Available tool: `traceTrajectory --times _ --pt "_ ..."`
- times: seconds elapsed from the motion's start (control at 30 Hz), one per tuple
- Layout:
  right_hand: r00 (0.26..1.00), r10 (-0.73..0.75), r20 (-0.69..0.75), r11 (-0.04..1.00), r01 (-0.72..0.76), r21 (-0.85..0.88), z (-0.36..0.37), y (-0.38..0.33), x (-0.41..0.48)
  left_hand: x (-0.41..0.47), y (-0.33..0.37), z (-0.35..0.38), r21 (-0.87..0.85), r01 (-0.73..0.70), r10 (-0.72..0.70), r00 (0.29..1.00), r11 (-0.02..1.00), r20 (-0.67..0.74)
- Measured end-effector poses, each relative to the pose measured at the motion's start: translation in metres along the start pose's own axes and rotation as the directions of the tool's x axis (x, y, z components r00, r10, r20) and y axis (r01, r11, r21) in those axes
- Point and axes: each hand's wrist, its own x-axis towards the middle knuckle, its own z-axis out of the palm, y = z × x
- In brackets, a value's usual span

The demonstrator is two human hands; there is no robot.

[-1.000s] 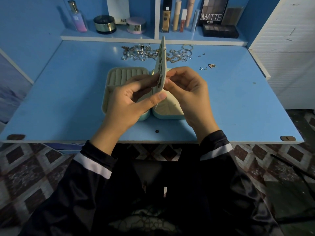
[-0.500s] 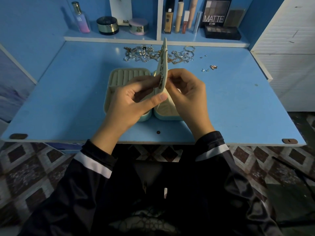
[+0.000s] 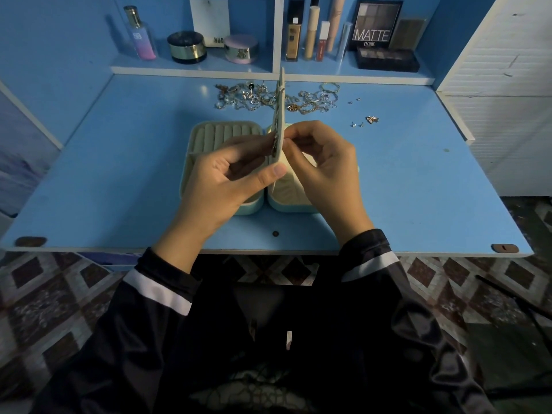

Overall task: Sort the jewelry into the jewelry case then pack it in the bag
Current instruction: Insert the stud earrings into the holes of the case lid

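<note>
Left hand point(image 3: 227, 174) held a thin cream insert panel point(image 3: 280, 109) upright and edge-on to the camera, the thumb pressed along its lower right side and the curled fingers closed behind its left face. Small metal pieces showed along the panel's left face, too small to name. Right hand point(image 3: 322, 162) was curled as well, its thumb and forefinger pinched at the panel's right face near the bottom; whether a tiny piece sat between those fingertips could not be told.

Below both hands the jewelry case point(image 3: 222, 134) lay open on the blue counter point(image 3: 119, 162), its two cream-lined halves side by side with pale teal outer walls; the left half showed a row of ring rolls, and the right half was mostly hidden by the right hand.

Beyond the case, near the back of the counter, a loose jewelry pile point(image 3: 257, 97) of silver and gold rings and chains lay spread. A few small studs point(image 3: 357, 124) and a gold piece point(image 3: 372, 119) lay apart to its right. On the shelf point(image 3: 191, 67) behind stood a perfume bottle point(image 3: 140, 34), jars, tubes and a palette point(image 3: 375, 25) marked MATTE.
</note>
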Motion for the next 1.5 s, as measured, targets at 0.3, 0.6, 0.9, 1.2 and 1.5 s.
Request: traceTrajectory --times 0.3,0.6,0.9,1.2,1.5 --pt "0.999 -0.038 0.008 0.999 0.038 0.019 -0.002 0.003 0.002 0.0 -0.001 -0.003 -0.012 0.008 -0.008 1.0 1.0 -0.002" --pt "0.995 0.072 0.073 0.987 -0.082 0.14 -0.005 -0.001 0.005 -0.001 -0.001 -0.001 -0.064 -0.001 -0.001 1.0 0.998 -0.023" --pt "0.986 0.154 0.059 0.976 -0.161 0.148 -0.026 -0.019 0.018 0.0 -0.001 0.005 -0.084 0.011 -0.015 0.999 0.996 -0.036" --pt "0.96 0.211 0.185 0.977 -0.202 -0.066 -0.034 -0.036 0.033 0.005 0.003 0.01 0.224 -0.115 0.108 0.993 0.968 0.042" --pt "0.939 0.262 0.224 0.962 -0.235 -0.139 -0.055 -0.033 0.03 0.031 0.005 0.009 0.564 -0.179 0.137 0.984 0.806 0.117"
